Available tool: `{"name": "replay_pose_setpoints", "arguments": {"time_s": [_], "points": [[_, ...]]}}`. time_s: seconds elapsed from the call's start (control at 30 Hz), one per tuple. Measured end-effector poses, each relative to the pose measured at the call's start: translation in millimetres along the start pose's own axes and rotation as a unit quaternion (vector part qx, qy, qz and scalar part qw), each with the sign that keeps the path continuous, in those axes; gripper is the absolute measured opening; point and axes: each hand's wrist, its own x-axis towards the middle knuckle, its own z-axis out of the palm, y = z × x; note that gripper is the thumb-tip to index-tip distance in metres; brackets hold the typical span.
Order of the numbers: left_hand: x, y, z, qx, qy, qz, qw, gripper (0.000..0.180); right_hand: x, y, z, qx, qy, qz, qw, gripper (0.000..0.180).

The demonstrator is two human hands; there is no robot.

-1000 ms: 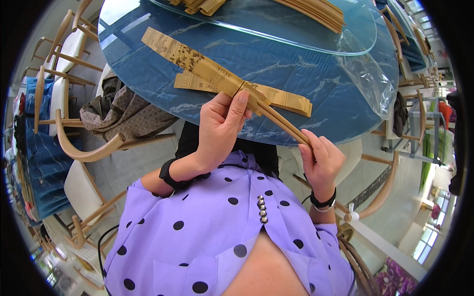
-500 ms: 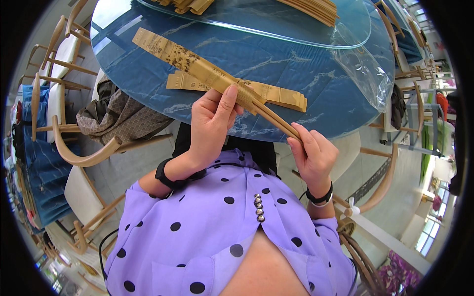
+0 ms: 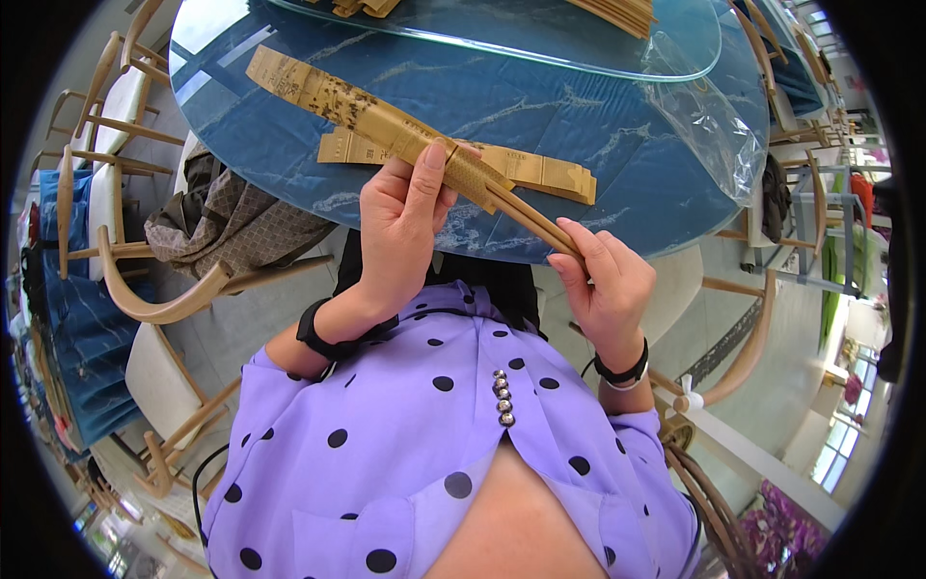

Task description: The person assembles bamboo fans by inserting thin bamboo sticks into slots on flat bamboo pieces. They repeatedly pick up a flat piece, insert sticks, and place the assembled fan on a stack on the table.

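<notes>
Bamboo fan [image 3: 386,121] — between both hands

Left hand [image 3: 400,227] wraps around the middle of a long paper chopstick sleeve [image 3: 376,116], index finger stretched along it, while the right hand [image 3: 603,285] pinches the bare wooden chopsticks [image 3: 535,217] poking out of its lower end. Just behind, a second printed sleeve [image 3: 521,166] lies flat on the blue marbled table [image 3: 617,125], with a glass turntable [image 3: 540,43] above it and crumpled clear plastic [image 3: 709,121] to the right. A wooden chair [image 3: 135,294] draped with a brown garment [image 3: 227,222] stands at the left.
</notes>
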Motion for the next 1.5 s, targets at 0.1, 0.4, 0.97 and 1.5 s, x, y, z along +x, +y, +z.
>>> {"name": "replay_pose_setpoints", "arguments": {"time_s": [0.1, 0.4, 0.97, 1.5], "points": [[6, 4, -5, -0.006, 0.024, 0.014, 1.0, 0.036, 0, 8, -1, 0.028, 0.0, 0.015, 1.0, 0.027], [2, 0, -2, -0.004, 0.0, -0.017, 1.0, 0.038, -4, 10, 7, 0.028, 0.012, -0.005, 1.0, 0.025], [6, -8, 1, 0.041, -0.016, 0.033, 0.998, 0.033, -5, 3, 7, 0.015, 0.016, 0.004, 1.0, 0.023], [3, -8, -8, -0.044, -0.029, 0.006, 0.999, 0.036, -6, 1, 3, 0.032, 0.0, 0.001, 0.999, 0.022]]}}
